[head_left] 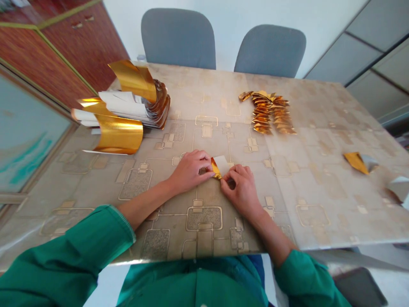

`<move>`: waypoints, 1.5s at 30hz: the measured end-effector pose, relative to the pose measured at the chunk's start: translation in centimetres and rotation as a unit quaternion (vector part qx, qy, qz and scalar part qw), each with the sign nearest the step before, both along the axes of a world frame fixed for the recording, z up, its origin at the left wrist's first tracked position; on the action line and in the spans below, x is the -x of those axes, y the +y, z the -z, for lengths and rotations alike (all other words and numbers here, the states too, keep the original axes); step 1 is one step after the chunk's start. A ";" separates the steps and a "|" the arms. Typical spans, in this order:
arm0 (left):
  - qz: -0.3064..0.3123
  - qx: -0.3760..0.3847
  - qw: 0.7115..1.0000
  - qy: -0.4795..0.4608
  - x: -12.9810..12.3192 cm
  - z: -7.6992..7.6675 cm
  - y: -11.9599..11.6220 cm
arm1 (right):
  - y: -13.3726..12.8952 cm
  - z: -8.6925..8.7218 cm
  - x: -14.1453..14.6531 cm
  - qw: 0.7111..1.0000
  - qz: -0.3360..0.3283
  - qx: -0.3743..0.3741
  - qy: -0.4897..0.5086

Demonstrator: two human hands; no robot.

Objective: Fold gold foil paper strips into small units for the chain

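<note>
- On my feed, the small folded piece of gold-backed paper sat at the middle of the table, just beyond the person's wrists, its white face up and a gold edge showing on the left.
- The left hand held its left edge in a narrow pinch, with the fingertips pressed to the gold fold.
- The right hand held the lower right of the piece, also in a narrow grip, its fingers bent over the paper. Neither hand was open wide, and the piece was held between them, just above the tabletop.
- I judged the step in hand to be folding or creasing this one piece; the pinched gold edge called for the fingertips to stay tight along the fold.
- Beyond the hands and to the right, a row of pleated gold folded pieces lay overlapping on the far side of the table.
- To the far left stood a pile of curled gold-and-white paper sheets, with gold faces curling outward.
- Near the right side lay a loose gold paper piece, and a white sheet stuck in at the right edge of the view.
- All of this lay on a patterned beige table cover.
- Two grey chairs stood past the far edge, and a reddish wooden cabinet stood to the far left.
</note>
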State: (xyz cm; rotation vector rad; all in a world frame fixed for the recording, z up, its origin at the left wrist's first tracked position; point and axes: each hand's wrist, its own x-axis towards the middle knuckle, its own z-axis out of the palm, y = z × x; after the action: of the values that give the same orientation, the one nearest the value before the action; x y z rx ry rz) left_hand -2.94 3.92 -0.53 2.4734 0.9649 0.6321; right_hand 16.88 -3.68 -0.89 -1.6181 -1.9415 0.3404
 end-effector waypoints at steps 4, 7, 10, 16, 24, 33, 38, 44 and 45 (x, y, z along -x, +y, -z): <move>-0.033 -0.010 0.999 0.037 -0.6 -0.2 -0.3 | 0.0 -0.1 -0.1 1.000 -0.008 0.003 -0.006; -0.040 -0.027 0.997 0.058 -0.9 -0.3 -0.6 | 0.0 -0.2 0.0 1.000 -0.001 0.006 -0.017; -0.044 -0.043 0.995 0.073 -1.0 -0.2 -0.8 | 0.0 -0.3 0.2 0.999 0.008 0.009 -0.035; -0.048 -0.066 0.993 0.084 -1.2 0.0 -1.0 | 0.1 -0.3 0.6 0.996 0.022 0.004 -0.083; -0.050 -0.034 0.996 0.067 -0.9 0.1 -0.7 | 0.2 0.1 0.5 0.996 0.027 0.017 -0.082; -0.054 0.006 0.998 0.037 -0.6 0.1 -0.7 | 0.1 -0.2 0.1 0.993 -0.019 0.022 -0.114; -0.057 -0.008 0.997 0.041 -0.4 0.1 -0.8 | 0.1 -0.4 0.1 0.988 -0.031 0.019 -0.148; -0.039 -0.176 0.982 0.061 0.2 -0.4 -2.6 | 0.2 -0.1 0.3 0.990 -0.018 0.004 -0.141; -0.012 -0.206 0.975 0.077 0.3 -0.5 -3.1 | 0.2 -0.1 0.3 0.989 -0.015 0.003 -0.144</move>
State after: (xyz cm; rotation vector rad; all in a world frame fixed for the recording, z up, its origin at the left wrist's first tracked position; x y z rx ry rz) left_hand -3.23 0.86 -0.01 2.9155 1.0050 0.7165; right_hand 16.58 -3.47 -0.81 -1.7207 -2.1794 0.1287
